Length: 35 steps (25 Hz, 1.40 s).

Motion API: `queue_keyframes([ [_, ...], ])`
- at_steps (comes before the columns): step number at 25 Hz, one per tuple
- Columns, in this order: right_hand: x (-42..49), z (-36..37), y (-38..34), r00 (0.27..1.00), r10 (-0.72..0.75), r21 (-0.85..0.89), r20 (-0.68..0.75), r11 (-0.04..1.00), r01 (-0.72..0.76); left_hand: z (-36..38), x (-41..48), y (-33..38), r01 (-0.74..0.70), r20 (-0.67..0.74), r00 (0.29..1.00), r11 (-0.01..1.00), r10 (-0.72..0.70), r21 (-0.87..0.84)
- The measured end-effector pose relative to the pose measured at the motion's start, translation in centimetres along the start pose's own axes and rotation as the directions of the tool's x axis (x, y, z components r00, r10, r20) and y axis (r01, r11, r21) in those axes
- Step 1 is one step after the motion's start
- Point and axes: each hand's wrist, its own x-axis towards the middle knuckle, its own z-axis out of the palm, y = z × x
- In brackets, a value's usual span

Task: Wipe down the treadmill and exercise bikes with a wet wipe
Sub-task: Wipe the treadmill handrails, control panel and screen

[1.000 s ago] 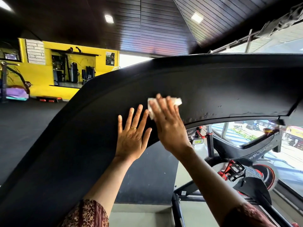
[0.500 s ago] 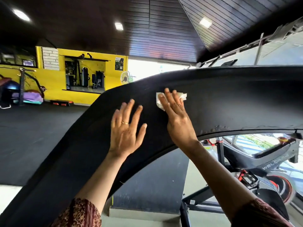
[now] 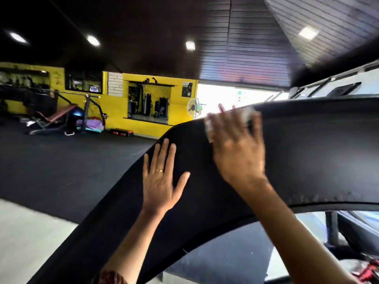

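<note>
A broad black treadmill panel (image 3: 307,150) is seen arching from the lower left up to the right edge of the view. Its surface is matte and finely textured, and a rough, pitted strip is seen along its lower edge at the right. A white wet wipe (image 3: 209,128) is pressed against the panel close to its upper edge, where the curve bends. The wipe is crumpled and mostly covered by the right hand (image 3: 238,152); only a pale patch at the left of the hand and another at the fingertips are shown. The right fingers (image 3: 256,128) are laid flat and close together over the wipe, though they are blurred. The left hand (image 3: 162,181) is rested flat on the panel, lower and to the left, just beside the right hand. Its fingers (image 3: 164,152) are straight and slightly spread, the thumb held wide, and a gold ring (image 3: 159,170) is worn. A yellow wall (image 3: 180,111) and dark floor (image 3: 61,167) are seen behind.
</note>
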Motion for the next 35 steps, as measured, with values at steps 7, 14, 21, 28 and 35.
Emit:
queue_keyframes([
  [7, 1.3, 1.8, -8.0, 0.999, 0.012, 0.183, 0.049, 0.983, -0.021, -1.0, -2.5, -4.3, 0.086, 0.018, 0.996, 0.992, -0.085, -0.097],
  [14, -2.1, 4.8, -15.7, 0.906, -0.370, 0.148, 0.205, 0.927, 0.345, -0.9, -9.1, -9.0, 0.337, 0.085, 0.940, 0.936, -0.330, -0.104],
  [21, -0.6, 4.7, -14.2, 0.971, -0.211, 0.077, 0.110, 0.976, 0.204, -0.8, -10.4, -10.2, 0.329, 0.162, 0.937, 0.938, -0.310, -0.108],
  [28, -5.8, 5.2, -14.9, 0.810, -0.542, 0.182, 0.226, 0.840, 0.511, -0.9, -12.8, -10.1, 0.345, 0.212, 0.923, 0.935, -0.321, -0.085],
  [35, -9.5, 6.2, -15.7, 0.877, -0.467, 0.257, 0.113, 0.866, 0.428, 0.0, -13.9, -7.7, 0.381, 0.195, 0.909, 0.924, -0.367, -0.036],
])
